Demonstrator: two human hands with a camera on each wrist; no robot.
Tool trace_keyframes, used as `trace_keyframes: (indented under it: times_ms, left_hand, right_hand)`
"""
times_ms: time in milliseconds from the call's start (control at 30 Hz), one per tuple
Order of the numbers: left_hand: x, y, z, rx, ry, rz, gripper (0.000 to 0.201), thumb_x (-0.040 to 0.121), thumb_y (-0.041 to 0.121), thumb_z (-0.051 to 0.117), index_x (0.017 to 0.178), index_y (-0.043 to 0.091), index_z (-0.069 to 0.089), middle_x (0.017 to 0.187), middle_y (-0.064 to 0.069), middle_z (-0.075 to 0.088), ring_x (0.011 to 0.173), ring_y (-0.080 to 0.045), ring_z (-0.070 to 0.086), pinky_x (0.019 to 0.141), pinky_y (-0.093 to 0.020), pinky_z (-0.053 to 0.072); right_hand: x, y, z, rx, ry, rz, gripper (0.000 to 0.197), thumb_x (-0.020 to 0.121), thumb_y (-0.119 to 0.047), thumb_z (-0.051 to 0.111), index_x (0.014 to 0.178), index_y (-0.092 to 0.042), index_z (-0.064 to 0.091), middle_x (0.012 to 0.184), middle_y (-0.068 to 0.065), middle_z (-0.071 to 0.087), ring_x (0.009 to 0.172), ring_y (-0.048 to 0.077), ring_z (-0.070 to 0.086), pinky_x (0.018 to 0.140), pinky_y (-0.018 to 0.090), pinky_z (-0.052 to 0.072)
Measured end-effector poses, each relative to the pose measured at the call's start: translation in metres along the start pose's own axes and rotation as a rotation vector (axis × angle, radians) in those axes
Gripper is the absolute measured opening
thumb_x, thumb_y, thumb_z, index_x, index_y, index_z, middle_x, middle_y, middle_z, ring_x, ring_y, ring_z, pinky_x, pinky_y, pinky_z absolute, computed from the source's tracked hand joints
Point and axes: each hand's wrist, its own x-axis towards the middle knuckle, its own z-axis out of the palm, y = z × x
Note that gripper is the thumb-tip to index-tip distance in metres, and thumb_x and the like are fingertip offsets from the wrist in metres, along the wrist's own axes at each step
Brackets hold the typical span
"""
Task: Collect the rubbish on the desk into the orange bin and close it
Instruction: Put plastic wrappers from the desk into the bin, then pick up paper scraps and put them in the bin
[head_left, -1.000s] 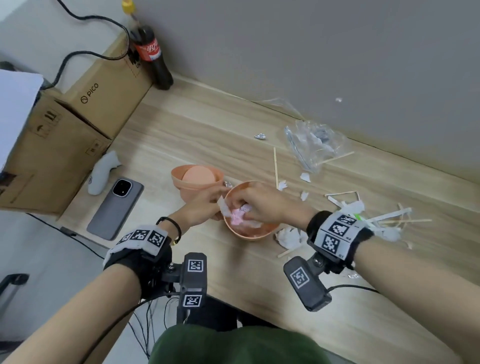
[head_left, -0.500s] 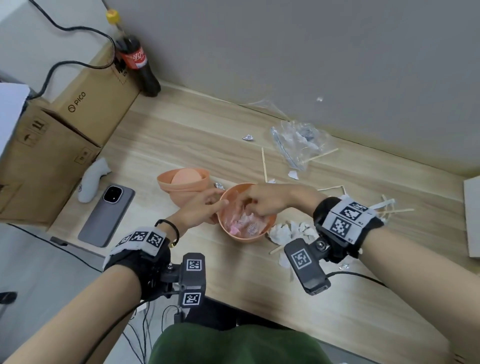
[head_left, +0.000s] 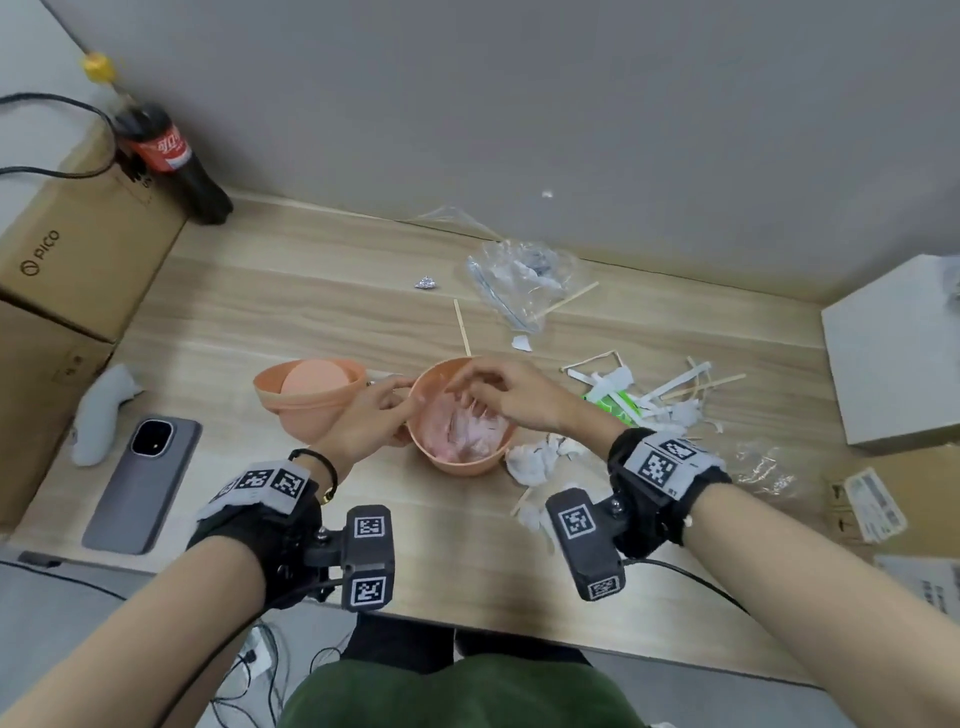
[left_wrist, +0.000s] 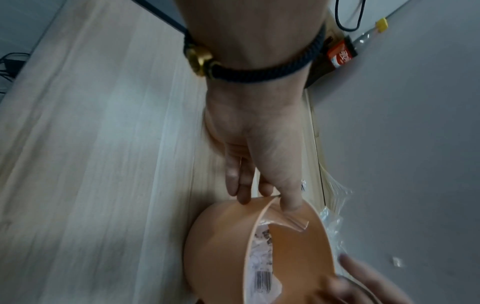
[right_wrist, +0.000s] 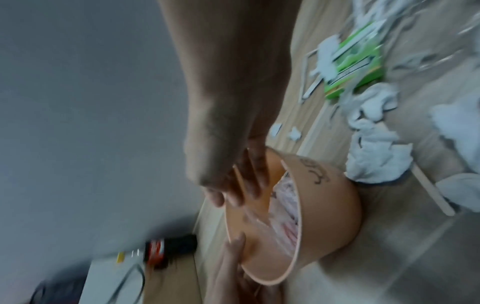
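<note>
R hand (head_left: 511, 397) now above bin (head_left: 457, 465)

bare forearms | black wrist straps (head_left: 667, 483), checkered tags | braided bracelet (left_wrist: 254, 70) | green trousers (head_left: 457, 693)

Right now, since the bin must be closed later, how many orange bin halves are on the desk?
2. One half, holding rubbish, is gripped at its rim by the left hand; the other sits on the desk just left of it.

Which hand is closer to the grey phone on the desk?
Left. The left hand, holding the round orange bin's rim, is nearer the flat grey phone. The right hand hovers over the bin, farther away.
</note>
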Motion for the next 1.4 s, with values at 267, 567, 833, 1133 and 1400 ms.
trace_keyframes:
  times_ms: [267, 567, 833, 1133, 1400]
  left_hand:
    - [0.012, 0.007, 0.014, 0.038, 0.045, 0.019, 0.03, 0.087, 0.036, 0.067, 0.113, 0.02, 0.064, 0.064, 0.0, 0.052, 0.064, -0.017, 0.054, 0.069, -0.036, 0.05]
    - [0.015, 0.016, 0.026, 0.105, 0.021, 0.034, 0.012, 0.094, 0.037, 0.058, 0.101, 0.03, 0.065, 0.084, -0.015, 0.056, 0.08, -0.026, 0.059, 0.087, -0.052, 0.053]
    - [0.014, 0.023, 0.032, 0.141, -0.004, 0.024, 0.028, 0.087, 0.056, 0.059, 0.099, 0.033, 0.068, 0.084, -0.01, 0.065, 0.081, -0.024, 0.067, 0.085, -0.046, 0.057]
    - [0.011, 0.029, 0.034, 0.145, -0.018, 0.039, 0.025, 0.085, 0.054, 0.063, 0.099, 0.034, 0.07, 0.1, -0.014, 0.072, 0.087, -0.027, 0.069, 0.087, -0.049, 0.057]
    - [0.01, 0.035, 0.033, 0.168, -0.079, 0.062, 0.017, 0.088, 0.051, 0.061, 0.094, 0.037, 0.068, 0.088, -0.008, 0.071, 0.079, -0.023, 0.067, 0.086, -0.048, 0.055]
  right_hand:
    - [-0.095, 0.12, -0.058, -0.105, 0.996, 0.436, 0.038, 0.083, -0.009, 0.057, 0.119, -0.021, 0.058, 0.129, 0.008, 0.048, 0.123, 0.023, 0.043, 0.105, 0.034, 0.034]
    - [-0.165, 0.2, -0.029, -0.088, 0.719, 0.938, 0.106, 0.048, -0.053, 0.083, 0.136, -0.028, 0.029, 0.152, 0.01, 0.014, 0.141, 0.034, 0.015, 0.113, 0.051, 0.026]
    - [-0.186, 0.186, -0.044, -0.163, 0.836, 0.887, 0.055, 0.076, -0.029, 0.074, 0.123, -0.014, 0.05, 0.135, 0.015, 0.041, 0.13, 0.03, 0.029, 0.1, 0.032, 0.024]
    - [-0.202, 0.17, -0.053, 0.046, 0.879, 0.747, 0.034, 0.085, -0.035, 0.065, 0.109, -0.011, 0.059, 0.104, 0.003, 0.06, 0.098, 0.023, 0.058, 0.088, 0.039, 0.047]
    - [-0.226, 0.158, -0.016, 0.104, 0.96, 0.727, 0.032, 0.085, -0.04, 0.064, 0.098, -0.011, 0.06, 0.102, 0.006, 0.063, 0.096, 0.024, 0.059, 0.069, 0.03, 0.046]
